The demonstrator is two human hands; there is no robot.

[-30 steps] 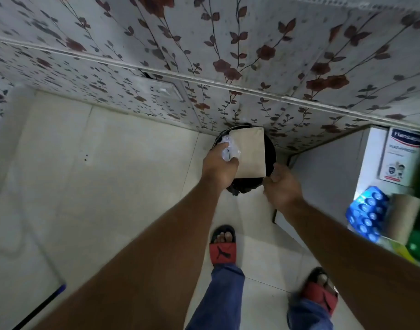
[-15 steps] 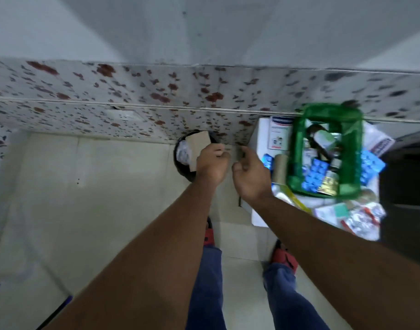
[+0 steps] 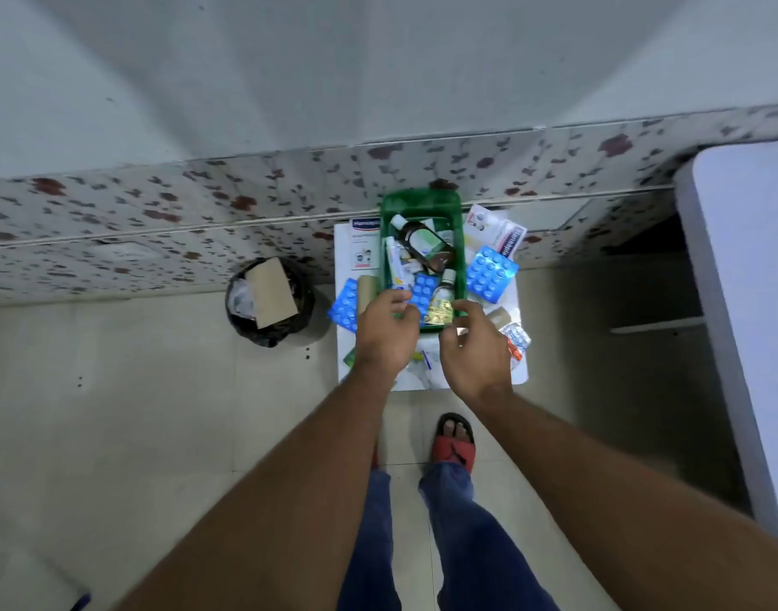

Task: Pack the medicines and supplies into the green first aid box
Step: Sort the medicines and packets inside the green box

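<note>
The green first aid box (image 3: 420, 205) stands open on a small white table (image 3: 521, 377) against the tiled wall. Inside lie a dark bottle (image 3: 418, 242), a small bottle (image 3: 442, 297), a tube and a blue blister pack (image 3: 424, 291). My left hand (image 3: 385, 332) hovers over the box's near left corner, fingers apart and empty. My right hand (image 3: 473, 346) hovers at the near right corner, fingers loosely curled, nothing in it. Blue blister packs lie left (image 3: 345, 306) and right (image 3: 491, 273) of the box, plus a plaster box (image 3: 364, 249) and a cardboard roll (image 3: 367, 293).
A black bin (image 3: 268, 302) with a cardboard piece and crumpled paper in it stands on the floor left of the table. A white surface (image 3: 748, 302) juts in at the right. Silver blister strips (image 3: 517, 339) and packets lie on the table's near part.
Both hands left the bin, where the cardboard and paper stay, and came over the near edge of the green box. The view swung right onto the table.
</note>
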